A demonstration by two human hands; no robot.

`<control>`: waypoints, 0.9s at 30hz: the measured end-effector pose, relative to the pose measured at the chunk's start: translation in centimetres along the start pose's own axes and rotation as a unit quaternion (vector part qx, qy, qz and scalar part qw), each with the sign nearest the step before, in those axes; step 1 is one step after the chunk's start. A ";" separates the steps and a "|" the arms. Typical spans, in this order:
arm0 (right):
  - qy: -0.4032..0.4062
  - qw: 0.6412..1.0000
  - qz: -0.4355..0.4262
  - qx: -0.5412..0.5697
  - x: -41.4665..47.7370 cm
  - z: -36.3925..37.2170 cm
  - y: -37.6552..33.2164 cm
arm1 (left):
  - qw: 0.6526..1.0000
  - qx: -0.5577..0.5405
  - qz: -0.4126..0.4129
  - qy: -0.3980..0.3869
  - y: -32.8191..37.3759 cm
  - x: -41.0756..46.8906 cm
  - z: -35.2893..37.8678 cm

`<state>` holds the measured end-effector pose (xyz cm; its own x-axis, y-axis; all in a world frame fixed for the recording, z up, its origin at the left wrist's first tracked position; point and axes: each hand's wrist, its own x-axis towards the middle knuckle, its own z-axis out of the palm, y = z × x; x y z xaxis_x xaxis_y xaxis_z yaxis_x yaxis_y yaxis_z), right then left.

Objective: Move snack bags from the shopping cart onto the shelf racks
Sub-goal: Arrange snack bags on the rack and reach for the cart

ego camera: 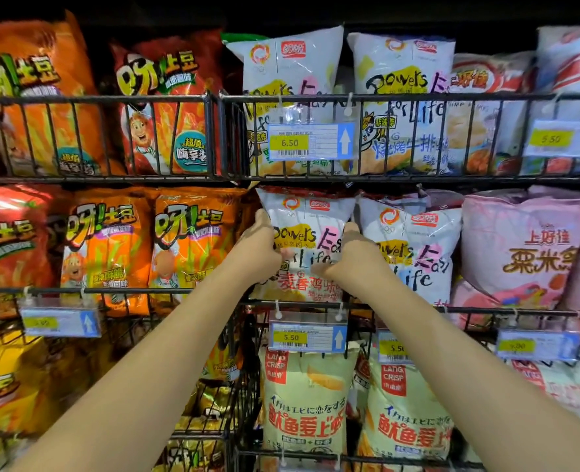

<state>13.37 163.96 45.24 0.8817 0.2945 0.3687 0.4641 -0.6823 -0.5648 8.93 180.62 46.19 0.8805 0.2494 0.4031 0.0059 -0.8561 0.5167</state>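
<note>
A white snack bag [307, 219] with "Powers Easy Life" print stands in the middle wire rack [315, 304], leaning forward over its front rail. My left hand [259, 248] grips the bag's left edge, thumb across the front. My right hand [348, 257] grips its right edge, between this bag and a matching white bag [414, 253] beside it. The shopping cart is out of view.
Black wire racks hold rows of bags: orange potato-stick bags [193, 247] at left, pink bags [523, 247] at right, white bags [292, 73] above, pale green bags [307, 400] below. Price tags [307, 337] hang on the rails.
</note>
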 end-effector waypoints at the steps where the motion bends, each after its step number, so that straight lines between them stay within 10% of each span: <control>1: 0.002 1.000 0.000 -0.007 0.0 0.0 -0.1 | 1.000 -0.004 -0.007 0.002 0.0 0.1 0.1; 11: -0.051 0.996 -0.006 -0.072 0.0 0.5 -0.2 | 0.996 0.052 -0.077 0.014 0.8 -1.1 0.7; 27: 0.070 0.981 -0.112 -0.143 -7.4 -4.7 2.0 | 0.971 0.207 0.096 0.076 3.8 -8.1 0.5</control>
<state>7.40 157.21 44.87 0.7309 0.3765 0.5693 0.5840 -0.7766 -0.2362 2.00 175.14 44.52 0.8037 0.1041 0.5858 0.0665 -0.9941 0.0854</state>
